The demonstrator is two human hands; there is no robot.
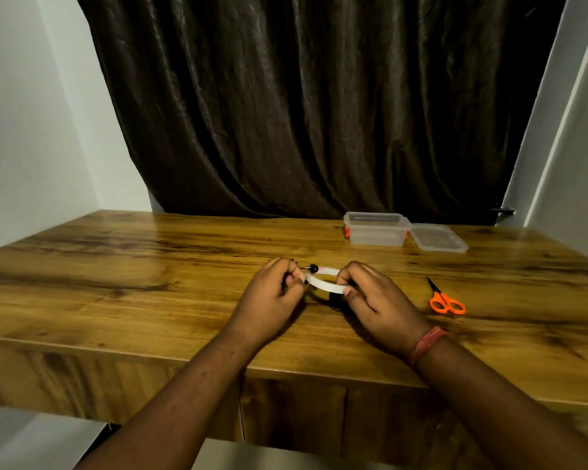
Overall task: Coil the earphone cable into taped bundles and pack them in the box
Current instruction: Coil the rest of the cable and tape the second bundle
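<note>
Over the middle of the wooden table (133,266), both my hands hold a white roll of tape (323,283). My right hand (370,300) grips the roll's right side, thumb on its front. My left hand (272,293) pinches the roll's left end, fingers curled. A black earbud (313,268) of the earphone cable pokes out just past my left fingers. A dark bit of cable (335,305) lies under the roll, mostly hidden by my right hand. The clear plastic box (375,230) stands open at the back right.
The box's clear lid (437,237) lies flat to the right of the box. Orange-handled scissors (445,301) lie on the table right of my right hand. A dark curtain hangs behind the table, white walls on both sides.
</note>
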